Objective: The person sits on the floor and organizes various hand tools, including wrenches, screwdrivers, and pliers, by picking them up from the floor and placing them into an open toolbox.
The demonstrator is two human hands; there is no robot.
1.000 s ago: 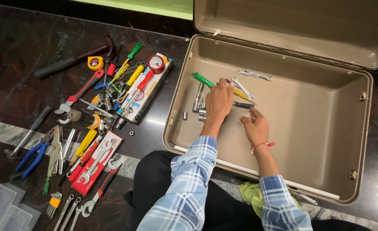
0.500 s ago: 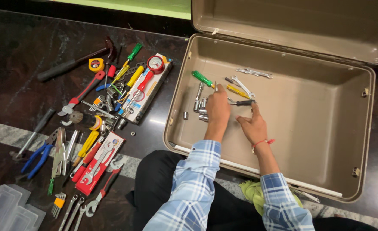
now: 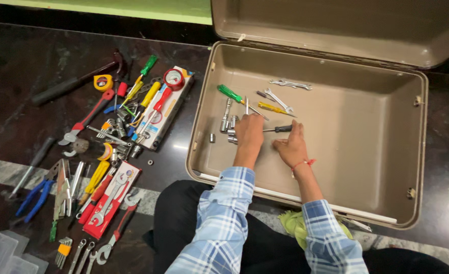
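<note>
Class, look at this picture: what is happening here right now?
A person in a checked blue shirt sits on a dark floor with both hands inside an open brown case. The left hand is closed around a thin metal tool beside some metal sockets. The right hand rests by a black-handled screwdriver. A green-handled screwdriver and spanners also lie in the case. Many more tools, including a hammer, lie spread on the floor to the person's left.

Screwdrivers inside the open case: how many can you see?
3: a green-handled screwdriver at the back left, a yellow-handled one beside it, a black-handled one by the right hand. Hands may hide more.
</note>
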